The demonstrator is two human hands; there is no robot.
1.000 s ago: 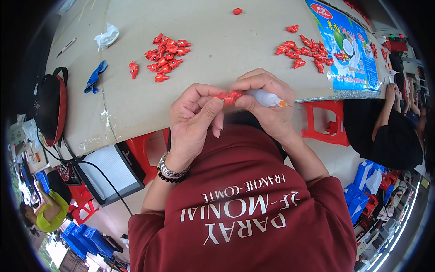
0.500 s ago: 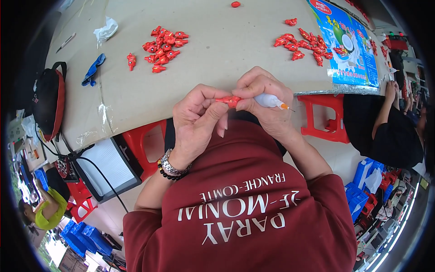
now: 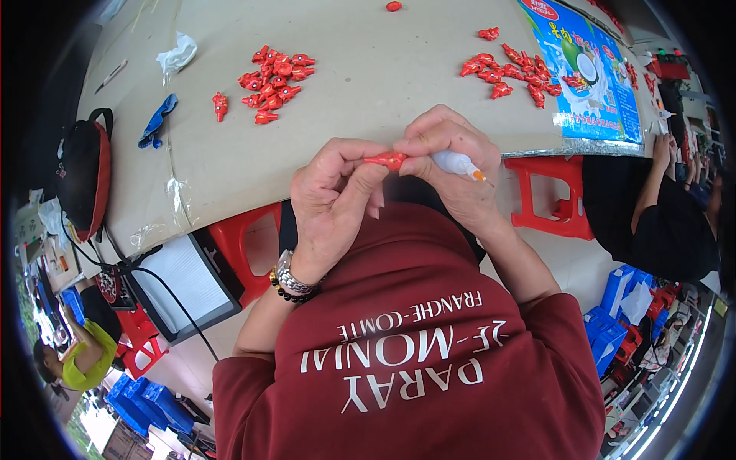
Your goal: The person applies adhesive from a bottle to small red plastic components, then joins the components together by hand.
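Just past the table's near edge, my left hand (image 3: pixel 334 201) is closed, pinching a small shiny red figurine (image 3: pixel 387 159) between thumb and fingers. My right hand (image 3: pixel 454 165) pinches the figurine's other end with thumb and forefinger. Tucked in that same right hand is a white squeeze bottle (image 3: pixel 455 162) with an orange collar and a thin needle tip, which points down to the right, away from the figurine. Farther back lies a pile of similar red figurines (image 3: pixel 271 80) on the left, and a looser group of red figurines (image 3: pixel 512 69) on the right.
On the table (image 3: pixel 368 84) lie a crumpled white tissue (image 3: pixel 178 54), a blue cloth-like piece (image 3: pixel 159 121), a pen (image 3: pixel 112 76) and a blue printed sheet (image 3: pixel 590 84). A black and red bag (image 3: pixel 83 172) sits at the left edge. Red stools (image 3: pixel 548 198) stand below; another person (image 3: pixel 652 207) sits right.
Both hands have risen slightly with the figurine, still gripping it from both ends. The bottle in my right hand has moved a little with it. The piles keep their arrangement.
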